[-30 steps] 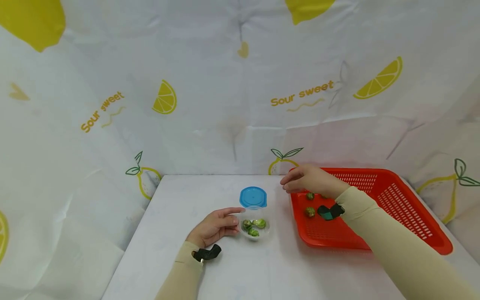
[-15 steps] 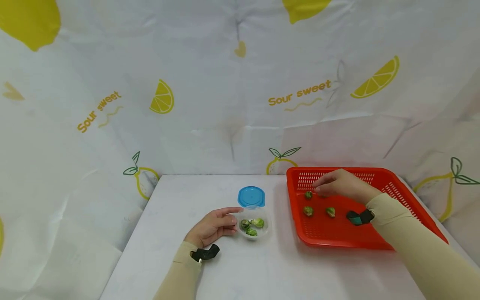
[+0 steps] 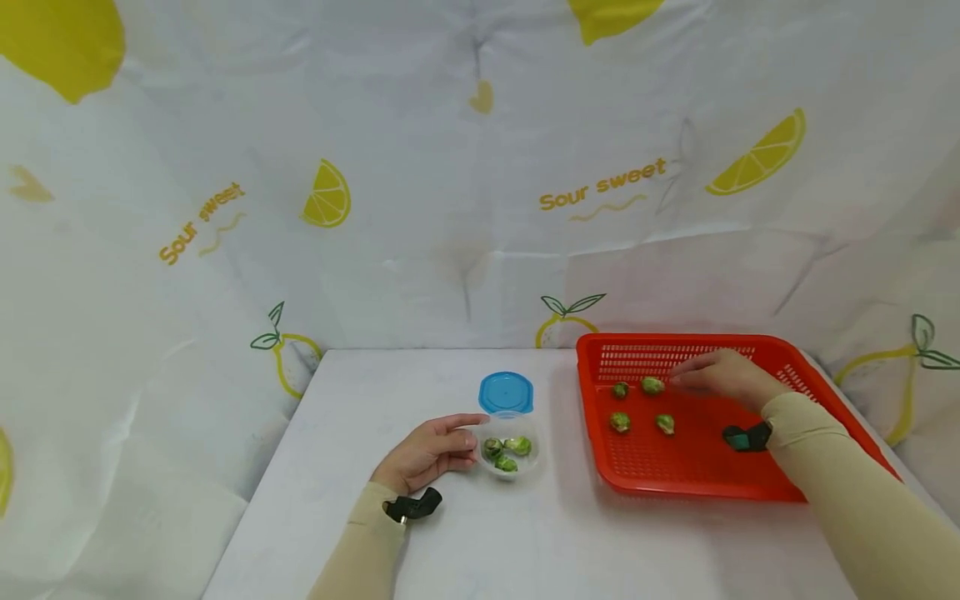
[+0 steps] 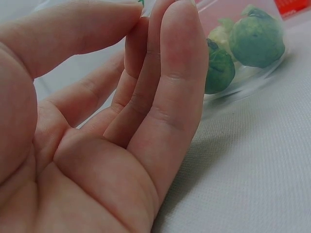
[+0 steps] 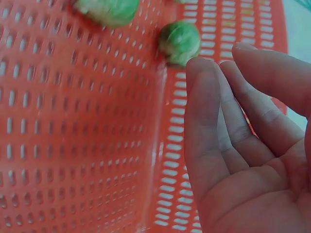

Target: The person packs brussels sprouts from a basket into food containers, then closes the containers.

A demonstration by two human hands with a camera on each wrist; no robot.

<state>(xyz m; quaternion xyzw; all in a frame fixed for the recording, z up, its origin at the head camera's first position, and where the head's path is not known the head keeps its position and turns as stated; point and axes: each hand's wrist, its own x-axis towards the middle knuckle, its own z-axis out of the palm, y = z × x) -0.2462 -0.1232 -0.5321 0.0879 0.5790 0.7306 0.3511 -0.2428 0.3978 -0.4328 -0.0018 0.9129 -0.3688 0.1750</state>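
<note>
In the head view my left hand touches the left side of a small clear plastic container. Its index finger reaches along the rim, and nothing lies in the palm. Three Brussels sprouts sit inside the container. My right hand is over the red plastic basket, fingers pointing left and holding nothing. Beside its fingertips lies a Brussels sprout; the right wrist view also shows a sprout just beyond the fingers. More sprouts rest on the basket floor.
A blue lid lies flat behind the clear container. Both the basket and container stand on a white-covered table. A white lemon-print cloth hangs behind the table.
My right hand has moved right, from the basket's left rim to beside the back sprout, which now shows fully. The left hand has stayed at the container.
</note>
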